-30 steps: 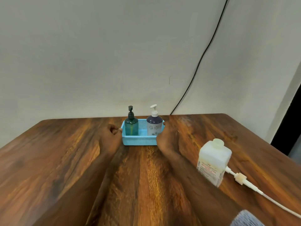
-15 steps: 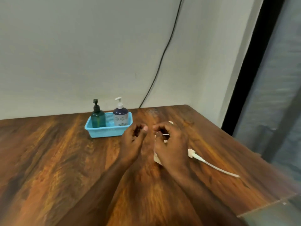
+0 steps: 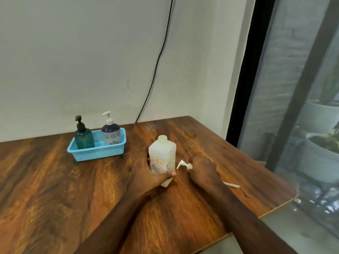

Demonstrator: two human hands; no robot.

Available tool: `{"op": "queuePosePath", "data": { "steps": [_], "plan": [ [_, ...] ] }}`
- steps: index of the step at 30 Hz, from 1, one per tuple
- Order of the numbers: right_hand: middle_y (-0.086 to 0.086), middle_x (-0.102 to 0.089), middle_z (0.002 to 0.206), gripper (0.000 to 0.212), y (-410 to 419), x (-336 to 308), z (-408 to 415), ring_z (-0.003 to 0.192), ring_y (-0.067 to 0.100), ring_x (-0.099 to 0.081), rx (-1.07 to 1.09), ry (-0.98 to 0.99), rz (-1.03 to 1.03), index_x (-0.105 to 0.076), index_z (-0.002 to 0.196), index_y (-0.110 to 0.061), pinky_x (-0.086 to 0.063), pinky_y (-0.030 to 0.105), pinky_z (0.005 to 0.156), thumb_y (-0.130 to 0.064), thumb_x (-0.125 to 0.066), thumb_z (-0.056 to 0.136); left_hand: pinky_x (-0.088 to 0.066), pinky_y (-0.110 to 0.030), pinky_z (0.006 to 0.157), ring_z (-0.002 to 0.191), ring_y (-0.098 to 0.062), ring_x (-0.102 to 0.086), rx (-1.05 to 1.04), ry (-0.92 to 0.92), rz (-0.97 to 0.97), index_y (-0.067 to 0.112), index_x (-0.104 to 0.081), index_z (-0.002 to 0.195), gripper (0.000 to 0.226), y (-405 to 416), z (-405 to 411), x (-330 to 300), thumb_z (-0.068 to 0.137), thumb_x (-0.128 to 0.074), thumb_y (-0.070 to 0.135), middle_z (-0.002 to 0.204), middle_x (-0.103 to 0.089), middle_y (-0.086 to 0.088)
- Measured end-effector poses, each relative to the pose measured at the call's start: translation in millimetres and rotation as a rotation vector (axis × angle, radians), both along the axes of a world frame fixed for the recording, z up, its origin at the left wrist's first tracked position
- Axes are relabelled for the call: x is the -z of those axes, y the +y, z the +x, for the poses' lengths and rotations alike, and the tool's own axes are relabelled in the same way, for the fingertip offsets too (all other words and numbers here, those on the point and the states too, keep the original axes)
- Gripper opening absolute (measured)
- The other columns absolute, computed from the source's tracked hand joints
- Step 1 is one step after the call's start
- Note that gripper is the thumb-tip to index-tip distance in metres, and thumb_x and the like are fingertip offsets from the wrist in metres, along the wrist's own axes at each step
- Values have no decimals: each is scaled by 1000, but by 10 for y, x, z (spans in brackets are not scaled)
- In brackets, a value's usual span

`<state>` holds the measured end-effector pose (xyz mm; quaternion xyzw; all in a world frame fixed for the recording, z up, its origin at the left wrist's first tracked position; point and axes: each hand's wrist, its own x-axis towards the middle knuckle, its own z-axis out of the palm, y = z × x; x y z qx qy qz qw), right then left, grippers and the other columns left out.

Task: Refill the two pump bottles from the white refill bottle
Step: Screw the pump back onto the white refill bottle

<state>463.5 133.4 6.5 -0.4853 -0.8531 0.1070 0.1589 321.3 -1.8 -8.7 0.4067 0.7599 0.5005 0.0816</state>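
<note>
A person's two bare forearms reach forward over a dark wooden table (image 3: 55,189) that stands against a pale wall. The left hand (image 3: 146,177) wraps around the lower half of the white refill bottle (image 3: 162,154), thumb across its front near the printed label, holding it upright on the table just right of centre. The bottle's neck is open — its pump is off.

That loose pump (image 3: 183,164) lies on the table just to the right of the bottle, its white head pointing toward it. The right hand (image 3: 202,170) is closed over the pump's collar, and the pump's long dip tube (image 3: 231,184) sticks out from behind the wrist, flat on the wood.

Farther back and to the left, near the wall, a light blue plastic basket (image 3: 99,153) holds the two pump bottles — a dark green pump bottle (image 3: 84,137) with a black pump on the left side, and a navy and white floral pump bottle (image 3: 111,133) with a white pump on the right. Both stand upright, pumps on, well apart from the hands.

A black cable (image 3: 156,66) runs down the wall to the table's far edge. To the right, a dark-framed window (image 3: 293,88) shows blurred plant pots (image 3: 321,156) outside.
</note>
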Motion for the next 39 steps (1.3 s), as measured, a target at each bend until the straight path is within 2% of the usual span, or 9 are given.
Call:
{"op": "queuePosePath", "data": {
  "steps": [3,8,11,13,19,23,30,34,39],
  "plan": [
    [-3,-67,108,15,59,-28,-33,83,12,-59,-17,114,-19,-66,109,-22,-51,26,72,-28,-63,96,-57,-35,88,114,-9,-59,-33,72,39,38,-43,132,94,24,-62,53,53,-81,71,136,-58,9],
    [-13,-69,99,19,96,-517,-138,87,2,-64,-139,745,-112,-68,113,-24,-48,15,67,-31,-66,96,-60,-41,86,116,-13,-60,-35,74,56,34,-44,135,97,-2,-281,102,52,-73,74,136,-58,8],
    [-5,-73,98,17,100,-938,-297,89,12,-70,-231,1097,-212,-71,111,-20,-58,27,75,-23,-70,93,-60,-39,84,114,-11,-60,-21,52,102,35,-46,133,88,-37,-352,99,57,-80,61,134,-58,10],
    [3,-74,98,12,71,-1165,-409,83,17,-71,-307,1303,-316,-71,105,-19,-58,33,70,-18,-70,93,-60,-37,85,113,-11,-59,-19,58,123,35,-46,134,84,-61,-394,86,62,-86,49,132,-58,11],
    [15,-73,105,11,-45,-1541,-646,86,19,-69,-377,1557,-345,-70,105,-13,-56,26,60,-14,-69,94,-58,-41,90,113,-12,-60,-10,0,173,32,-50,130,73,-154,-540,61,68,-88,29,127,-60,12],
    [14,-73,101,11,-109,-1523,-781,87,21,-70,-387,1558,-348,-70,104,-14,-56,27,60,-14,-69,94,-54,-24,82,108,-8,-60,-17,9,205,37,-48,126,73,-184,-594,36,68,-89,25,116,-57,23],
    [4,-73,99,23,-140,-1298,-914,86,19,-71,-397,1402,-319,-70,114,-9,-60,35,67,-14,-71,92,-48,-16,78,107,-3,-59,3,19,210,39,-47,126,75,-191,-628,34,67,-89,24,115,-55,30],
    [-2,-74,100,25,-204,-1066,-943,95,16,-71,-439,1172,-375,-72,111,-16,-60,44,86,-16,-77,87,-47,-16,78,107,0,-57,8,37,213,42,-46,125,75,-183,-632,25,66,-90,26,115,-55,30],
    [-8,-74,104,28,-317,-829,-931,98,7,-69,-521,944,-358,-73,110,-21,-59,36,89,-19,-81,83,-52,-22,83,110,-3,-57,8,38,218,39,-47,128,76,-180,-654,43,65,-89,32,119,-57,23]
  ]
}}
